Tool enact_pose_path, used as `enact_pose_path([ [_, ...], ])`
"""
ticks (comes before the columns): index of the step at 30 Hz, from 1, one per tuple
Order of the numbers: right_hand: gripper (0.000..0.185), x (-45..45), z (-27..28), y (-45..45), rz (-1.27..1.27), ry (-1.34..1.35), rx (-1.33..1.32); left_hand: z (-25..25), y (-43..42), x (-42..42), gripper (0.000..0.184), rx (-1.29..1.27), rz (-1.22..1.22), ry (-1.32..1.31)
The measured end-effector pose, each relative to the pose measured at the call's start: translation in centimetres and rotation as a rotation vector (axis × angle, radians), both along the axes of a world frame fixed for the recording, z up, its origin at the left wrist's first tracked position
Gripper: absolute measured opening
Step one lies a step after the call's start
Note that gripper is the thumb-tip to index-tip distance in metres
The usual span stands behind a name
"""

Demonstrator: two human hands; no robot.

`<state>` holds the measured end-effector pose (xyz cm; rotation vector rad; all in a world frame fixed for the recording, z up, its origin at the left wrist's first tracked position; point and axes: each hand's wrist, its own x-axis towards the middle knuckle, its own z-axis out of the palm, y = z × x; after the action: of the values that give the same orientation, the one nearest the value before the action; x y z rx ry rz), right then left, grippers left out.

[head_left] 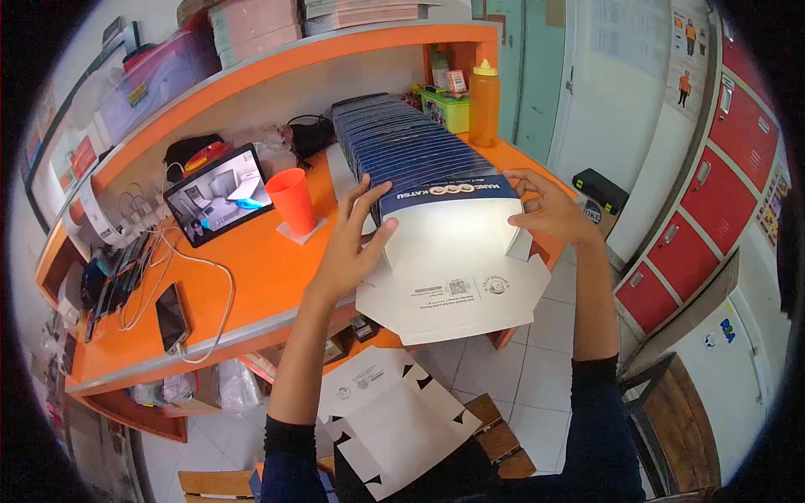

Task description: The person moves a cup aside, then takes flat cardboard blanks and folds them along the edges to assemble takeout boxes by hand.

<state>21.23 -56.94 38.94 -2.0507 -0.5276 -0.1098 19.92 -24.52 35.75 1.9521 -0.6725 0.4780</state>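
Note:
A partly folded white and navy carton [453, 289] is between my hands, its printed lid flap hanging toward me. My left hand [356, 243] touches its left side with fingers apart. At the right side, my right hand [549, 208] pinches the carton's edge between thumb and fingers. Behind it, a long row of nested navy cartons [402, 138] stretches back over the orange table [251, 277]. Below, a flat white carton blank [398, 423] with dark slots lies over my lap.
Left on the table are a tablet [220, 197], a red cup [290, 201], a phone [173, 318] and cables. A yellow bottle [484, 105] stands behind the cartons. Red lockers [713, 205] and a wooden chair [679, 419] are at the right.

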Motion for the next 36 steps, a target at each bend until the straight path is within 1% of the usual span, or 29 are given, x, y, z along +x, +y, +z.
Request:
enact_pose_path([
  [2, 0.070, 0.0, 0.1, -0.1, 0.004, 0.041, 0.004, 0.1, 0.1, -0.1, 0.049, -0.005, -0.008, 0.012],
  [5, 0.069, 1.2, -0.4, -1.1, 0.052, 0.009, -0.046, 0.1, 0.2, 0.0, 0.048, -0.008, -0.018, 0.017],
  [9, 0.064, 1.4, -0.1, -0.6, 0.071, 0.112, 0.053, 0.5, 0.4, -0.4, 0.048, 0.022, -0.016, 0.024],
  [11, 0.061, 1.6, -0.3, -0.5, 0.094, 0.135, 0.083, 0.4, 0.6, -0.1, 0.048, 0.035, -0.029, -0.016],
  [14, 0.051, 1.8, -0.7, 0.2, 0.009, 0.182, 0.085, 0.3, 0.4, 0.0, 0.048, 0.026, -0.026, -0.021],
  [17, 0.051, 1.9, -0.7, 0.3, -0.051, 0.185, -0.014, 0.3, 0.2, -0.1, 0.049, 0.027, -0.003, -0.018],
  [20, 0.038, 1.9, -1.8, 1.2, -0.087, 0.099, 0.126, 0.2, 0.2, 0.2, 0.049, 0.039, 0.017, -0.052],
  [23, 0.036, 2.1, -2.4, 1.8, -0.108, 0.053, 0.217, 0.1, -0.1, 0.1, 0.048, 0.039, 0.041, -0.066],
  [26, 0.036, 3.2, -3.5, 1.7, -0.152, -0.087, 0.159, 0.0, -0.3, 0.2, 0.048, 0.047, 0.064, -0.089],
  [29, 0.035, 3.9, -3.4, 2.0, -0.322, -0.120, -0.103, -0.5, -0.4, 0.5, 0.048, 0.028, 0.056, -0.102],
  [33, 0.037, 2.2, -3.0, 3.2, -0.205, -0.033, 0.260, -0.4, -0.3, 0.2, 0.054, 0.044, 0.066, -0.043],
  [35, 0.041, 2.5, -3.6, 2.6, -0.122, 0.012, 0.431, -0.9, 0.0, -0.1, 0.068, 0.151, 0.117, -0.123],
  [36, 0.041, 2.1, -3.9, 2.1, -0.162, -0.026, 0.342, -1.2, 0.2, -0.1, 0.075, 0.202, 0.145, -0.168],
])
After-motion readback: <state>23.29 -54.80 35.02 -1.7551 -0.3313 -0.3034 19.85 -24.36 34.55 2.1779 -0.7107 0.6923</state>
